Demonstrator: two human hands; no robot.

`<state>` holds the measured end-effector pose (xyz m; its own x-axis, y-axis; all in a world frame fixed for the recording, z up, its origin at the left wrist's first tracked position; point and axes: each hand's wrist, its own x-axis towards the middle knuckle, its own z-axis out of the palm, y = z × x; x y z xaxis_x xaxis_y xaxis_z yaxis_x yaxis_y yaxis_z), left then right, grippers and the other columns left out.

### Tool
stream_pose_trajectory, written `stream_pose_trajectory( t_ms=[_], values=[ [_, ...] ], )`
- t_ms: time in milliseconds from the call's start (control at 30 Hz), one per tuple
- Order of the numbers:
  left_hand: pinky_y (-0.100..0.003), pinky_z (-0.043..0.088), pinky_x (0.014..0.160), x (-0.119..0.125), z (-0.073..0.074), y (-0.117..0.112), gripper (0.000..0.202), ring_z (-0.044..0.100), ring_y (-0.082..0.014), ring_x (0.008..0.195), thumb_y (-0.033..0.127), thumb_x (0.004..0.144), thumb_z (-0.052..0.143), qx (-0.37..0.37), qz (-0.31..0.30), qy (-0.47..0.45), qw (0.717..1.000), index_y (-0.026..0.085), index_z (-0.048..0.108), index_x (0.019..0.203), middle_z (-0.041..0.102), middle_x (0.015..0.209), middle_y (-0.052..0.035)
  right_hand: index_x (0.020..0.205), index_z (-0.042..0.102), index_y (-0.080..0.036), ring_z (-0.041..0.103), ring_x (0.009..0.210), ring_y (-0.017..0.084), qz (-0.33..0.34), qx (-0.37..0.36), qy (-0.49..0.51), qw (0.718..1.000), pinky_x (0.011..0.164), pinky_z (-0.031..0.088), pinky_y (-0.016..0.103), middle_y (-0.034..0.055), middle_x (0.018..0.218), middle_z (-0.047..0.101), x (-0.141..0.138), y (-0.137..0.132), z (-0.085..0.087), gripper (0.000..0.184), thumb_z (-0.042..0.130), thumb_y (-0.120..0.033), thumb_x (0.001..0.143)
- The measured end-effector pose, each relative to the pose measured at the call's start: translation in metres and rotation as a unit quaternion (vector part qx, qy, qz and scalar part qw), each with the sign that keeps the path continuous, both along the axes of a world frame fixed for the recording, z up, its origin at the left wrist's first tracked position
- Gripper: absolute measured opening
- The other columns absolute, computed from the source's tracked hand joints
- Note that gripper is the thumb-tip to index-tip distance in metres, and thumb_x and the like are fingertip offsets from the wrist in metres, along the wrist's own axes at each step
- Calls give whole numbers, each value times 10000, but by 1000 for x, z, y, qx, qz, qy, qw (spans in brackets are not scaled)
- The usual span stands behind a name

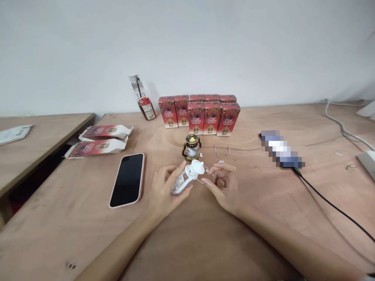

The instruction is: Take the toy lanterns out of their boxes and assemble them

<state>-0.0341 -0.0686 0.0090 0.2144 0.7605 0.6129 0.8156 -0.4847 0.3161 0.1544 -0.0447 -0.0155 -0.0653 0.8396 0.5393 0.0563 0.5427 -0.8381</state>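
My left hand (pixel 164 191) is closed around a small white toy lantern (pixel 187 177) lying on its side just above the wooden table (pixel 205 242). My right hand (pixel 224 185) pinches a thin wire handle (pixel 208 171) at the lantern's top end. Right behind the hands a small gold lantern (pixel 191 148) stands upright. Another bent wire handle (pixel 222 151) lies on the table to its right.
Several red boxes (pixel 205 113) stand in rows at the back. Two flattened red boxes (pixel 99 142) lie at the left, a black phone in a pink case (pixel 128 178) beside them. A bottle (pixel 144 100) leans on the wall. A black cable (pixel 331 205) crosses the right side.
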Motion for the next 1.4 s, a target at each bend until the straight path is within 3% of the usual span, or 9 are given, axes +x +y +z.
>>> stream_pose_trajectory(
  t_ms=[100,200,333,500,700,1000,1067,1233,1400],
  values=[
    [-323,491,765,0,0,0,589,568,-185,886,294,757,654,-14,-3,-27,1000,241,436,1302,562,1001,-65,828,548,-245,430,475,88,-4,43,-70,997,464,329,228,-37,646,545,2,1,4,72,619,-238,837],
    [-335,502,785,1,-1,1,542,602,-192,892,306,706,700,-55,9,-132,990,204,493,1196,605,996,-61,681,515,-223,391,430,82,20,104,-133,985,434,288,228,-47,532,487,4,1,9,186,585,-246,852],
    [-322,512,790,1,2,4,471,635,-201,898,319,597,775,-96,18,-305,947,193,520,973,644,957,-39,693,503,-210,408,452,85,11,133,-115,984,450,309,221,-43,545,466,6,1,11,195,530,-268,877],
    [-238,496,610,-7,1,9,464,601,-147,720,384,569,771,-130,40,-409,902,198,528,918,616,835,0,660,486,-203,402,425,78,-34,-7,-29,999,434,313,210,-47,540,454,7,7,7,320,436,-371,928],
    [-202,374,385,-8,-17,12,519,474,-90,473,577,674,639,-292,-92,-532,789,183,505,983,605,731,-5,671,485,-199,411,413,77,57,-172,-48,982,428,321,205,-44,549,509,7,20,8,403,447,-537,887],
    [-196,360,400,5,1,10,464,434,-67,434,515,645,702,-312,-19,-480,820,164,490,862,531,618,47,634,464,-193,344,378,59,133,-182,29,974,388,251,189,-61,483,461,8,25,9,425,494,-555,855],
    [-196,355,405,3,-2,12,447,435,-62,445,503,673,684,-291,-36,-508,810,166,493,896,550,677,35,654,503,-190,337,373,59,103,-178,64,976,376,237,188,-65,474,452,11,27,9,400,525,-544,840],
    [-195,374,453,1,-10,12,395,461,-71,507,410,693,700,-248,-70,-537,803,182,501,948,536,701,40,748,609,-181,387,441,72,-79,-147,149,975,397,270,190,-50,522,473,29,44,9,324,638,-503,770],
    [-210,391,492,-1,-13,11,324,469,-97,570,403,741,646,-224,-79,-548,802,192,530,958,542,726,26,734,603,-182,406,450,75,-137,-119,162,970,426,322,200,-41,564,509,40,56,6,311,628,-488,781]
  ],
)
